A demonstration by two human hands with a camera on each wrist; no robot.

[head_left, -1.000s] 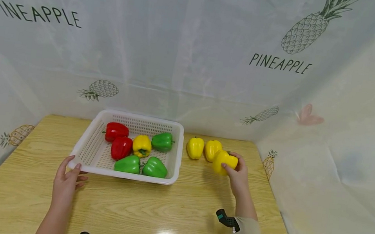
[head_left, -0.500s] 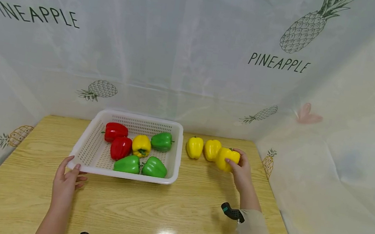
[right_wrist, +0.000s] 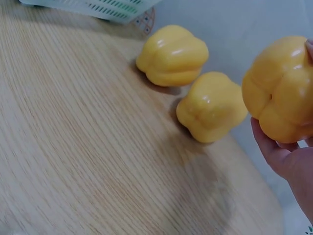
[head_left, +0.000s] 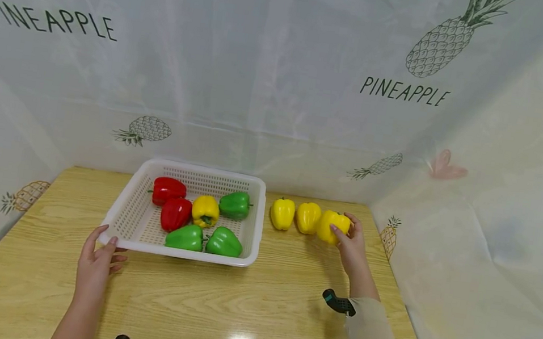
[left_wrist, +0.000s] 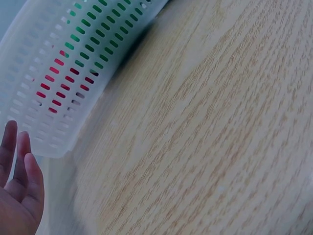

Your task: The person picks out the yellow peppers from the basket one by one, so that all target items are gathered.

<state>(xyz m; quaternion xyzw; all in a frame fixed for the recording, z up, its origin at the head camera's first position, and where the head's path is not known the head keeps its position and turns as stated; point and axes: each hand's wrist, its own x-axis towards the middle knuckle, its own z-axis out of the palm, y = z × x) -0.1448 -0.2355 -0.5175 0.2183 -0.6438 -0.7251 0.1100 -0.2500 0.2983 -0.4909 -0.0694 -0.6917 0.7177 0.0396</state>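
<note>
My right hand (head_left: 351, 246) grips a yellow bell pepper (head_left: 331, 227) at the far right of the table. In the right wrist view this pepper (right_wrist: 279, 93) looks held above the tabletop. Two more yellow bell peppers, one in the middle (head_left: 308, 218) and one at the left (head_left: 282, 214), stand beside it in a row. My left hand (head_left: 97, 261) holds the front left corner of a white plastic basket (head_left: 129, 214). Inside lie two red peppers (head_left: 175, 215), one yellow pepper (head_left: 205, 210) and several green peppers (head_left: 224, 242). The left wrist view shows fingers (left_wrist: 33, 178) beside the basket's slotted wall.
A wooden table (head_left: 212, 305) bears everything. Behind and to the right hangs a pale curtain (head_left: 271, 89) with pineapple prints, close to the table's back edge. A black wrist camera (head_left: 338, 302) sits on my right wrist.
My right hand has moved the yellow pepper back and slightly right, bringing it level with the two standing yellow peppers. My left hand and the basket have stayed put.
</note>
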